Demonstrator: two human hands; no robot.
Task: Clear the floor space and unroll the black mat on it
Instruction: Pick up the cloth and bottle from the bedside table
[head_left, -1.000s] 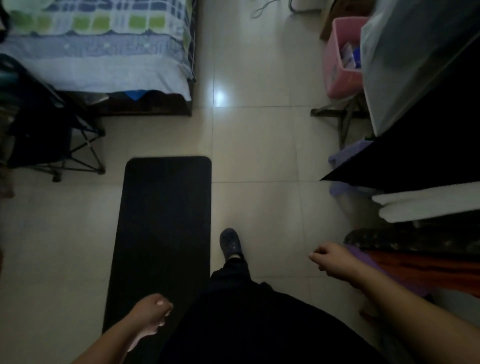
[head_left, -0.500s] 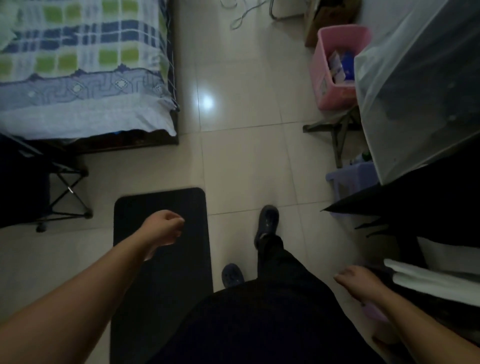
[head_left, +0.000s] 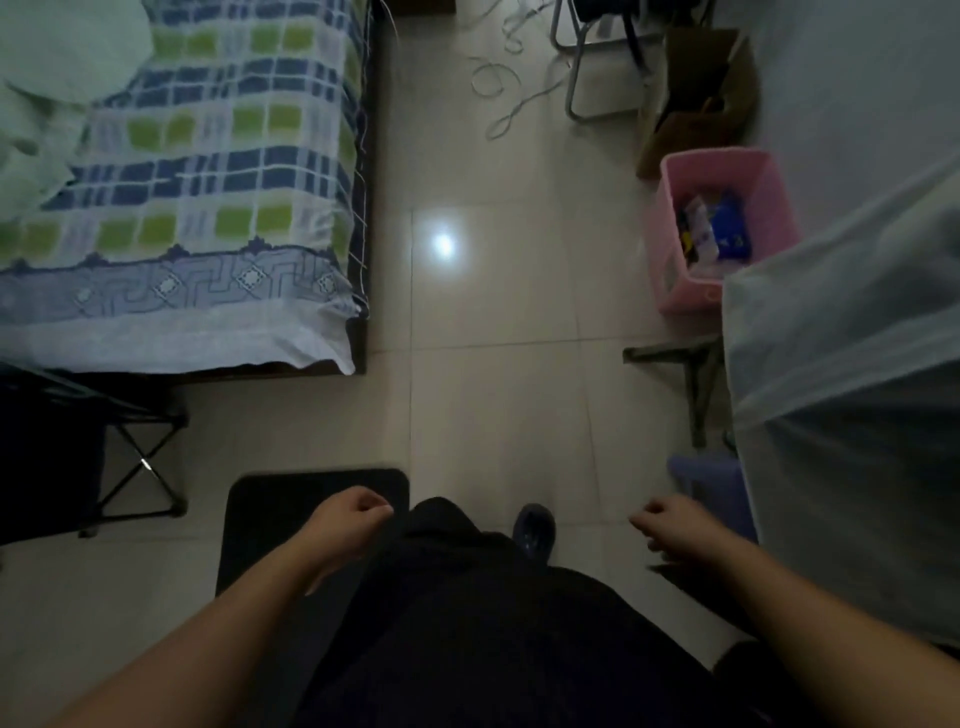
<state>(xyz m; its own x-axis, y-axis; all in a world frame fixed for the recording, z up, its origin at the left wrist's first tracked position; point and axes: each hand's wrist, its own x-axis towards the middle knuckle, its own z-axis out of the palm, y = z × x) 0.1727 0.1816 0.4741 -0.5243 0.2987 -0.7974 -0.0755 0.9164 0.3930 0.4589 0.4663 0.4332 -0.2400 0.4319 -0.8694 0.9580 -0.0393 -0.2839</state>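
The black mat (head_left: 270, 512) lies flat and unrolled on the pale tiled floor at the lower left, its far rounded end pointing toward the bed. My left hand (head_left: 349, 525) hangs above the mat's right edge, fingers curled loosely, holding nothing. My right hand (head_left: 670, 522) hangs over the bare tiles to the right, fingers also curled and empty. My dark trousers and one dark shoe (head_left: 534, 527) stand between the two hands, just right of the mat.
A bed with a checked sheet (head_left: 208, 208) fills the upper left. A black folding stool (head_left: 78, 457) stands left of the mat. A pink basket (head_left: 675, 280), cardboard box (head_left: 701, 98), purple stool (head_left: 711, 483), loose cables (head_left: 498, 83) and a covered table (head_left: 841, 389) line the right.
I have walked forward along the mat, so its far end now lies near my feet and more of the bed shows. My left arm swung back and my right hand swung forward.
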